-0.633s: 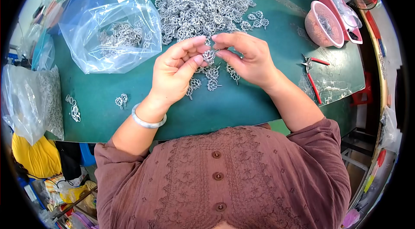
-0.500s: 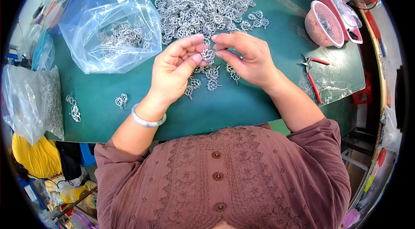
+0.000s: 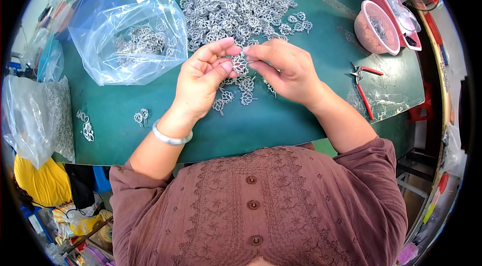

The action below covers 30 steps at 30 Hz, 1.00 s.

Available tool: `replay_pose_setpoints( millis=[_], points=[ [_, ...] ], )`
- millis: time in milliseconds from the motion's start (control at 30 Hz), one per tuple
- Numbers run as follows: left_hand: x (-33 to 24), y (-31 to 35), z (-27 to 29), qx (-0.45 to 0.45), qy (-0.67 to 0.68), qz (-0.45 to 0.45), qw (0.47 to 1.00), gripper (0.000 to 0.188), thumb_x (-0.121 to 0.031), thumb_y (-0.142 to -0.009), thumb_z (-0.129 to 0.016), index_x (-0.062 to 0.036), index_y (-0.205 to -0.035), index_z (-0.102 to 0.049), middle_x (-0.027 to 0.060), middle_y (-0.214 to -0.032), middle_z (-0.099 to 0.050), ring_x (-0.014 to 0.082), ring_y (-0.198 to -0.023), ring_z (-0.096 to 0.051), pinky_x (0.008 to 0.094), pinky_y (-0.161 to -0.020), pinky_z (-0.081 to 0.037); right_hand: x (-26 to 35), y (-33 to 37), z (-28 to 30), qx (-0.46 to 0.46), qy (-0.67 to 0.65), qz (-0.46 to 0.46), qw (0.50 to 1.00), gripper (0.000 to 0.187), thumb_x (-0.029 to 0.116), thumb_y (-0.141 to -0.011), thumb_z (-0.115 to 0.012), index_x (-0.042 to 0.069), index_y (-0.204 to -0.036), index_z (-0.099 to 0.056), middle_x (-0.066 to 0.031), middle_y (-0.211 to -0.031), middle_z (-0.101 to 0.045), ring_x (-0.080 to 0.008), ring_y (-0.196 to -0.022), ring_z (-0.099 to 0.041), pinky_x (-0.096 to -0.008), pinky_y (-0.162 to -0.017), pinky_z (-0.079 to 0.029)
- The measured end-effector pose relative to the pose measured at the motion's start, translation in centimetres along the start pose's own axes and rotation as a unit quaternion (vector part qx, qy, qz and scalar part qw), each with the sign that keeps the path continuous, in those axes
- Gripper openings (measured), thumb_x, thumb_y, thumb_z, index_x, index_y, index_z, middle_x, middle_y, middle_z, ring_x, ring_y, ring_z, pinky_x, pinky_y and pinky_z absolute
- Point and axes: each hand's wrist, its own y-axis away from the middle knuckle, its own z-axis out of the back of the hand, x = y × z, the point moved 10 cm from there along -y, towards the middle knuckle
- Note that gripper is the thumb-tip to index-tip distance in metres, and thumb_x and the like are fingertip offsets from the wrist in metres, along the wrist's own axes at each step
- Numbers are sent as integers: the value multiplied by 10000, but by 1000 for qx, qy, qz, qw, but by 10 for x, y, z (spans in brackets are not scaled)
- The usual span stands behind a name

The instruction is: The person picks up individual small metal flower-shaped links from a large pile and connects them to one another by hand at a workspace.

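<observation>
work with wire pieces at the table (image 3: 286, 130). the left hand (image 3: 198, 83) has its fingers pinched on a silvery, flower-shaped piece (image 3: 240, 63), held above the table between the heap (image 3: 231, 5) and the near edge. the right hand (image 3: 293, 73) has its fingers drawn close at the piece's right side — whether they grip it cannot be told. as for progress, this piece appears to be mid-handling; a small cluster (image 3: 246, 88) lies beneath the hands, and the large heap toward the far edge suggests much remains. other pieces lie in the clear bag (image 3: 175, 15) toward the far left corner — finished or not, one cannot tell. the pliers (image 3: 358, 88) lie unheld near the right edge.
</observation>
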Motion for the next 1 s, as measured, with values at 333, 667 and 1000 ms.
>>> replay_pose_setpoints(
  millis=[333,667,1000],
  points=[
    [10,2,-3,8,74,63,995,301,-15,-845,-460,-3,-1146,-465,102,-1051,-549,121,-847,-547,248,-766,-461,-36,12,-12,14,-223,-186,957,122,-5,-744,-589,21,-861,-611,-39,-783,-617,-87,-704,-564,-224,-625,-456],
    [6,2,-6,20,61,44,997,309,-2,-827,-494,5,-1135,-473,115,-1043,-547,145,-858,-562,258,-773,-467,-58,26,-31,20,-400,-336,852,113,-4,-753,-577,-13,-862,-606,-38,-747,-603,-62,-671,-544,-193,-605,-446],
    [12,0,6,-5,93,68,993,226,-76,-855,-474,-3,-1062,-523,66,-876,-587,127,-761,-562,240,-688,-467,-58,26,-36,51,-368,-352,859,132,53,-779,-591,-11,-894,-588,-53,-820,-602,-105,-718,-559,-229,-646,-464]
  ],
)
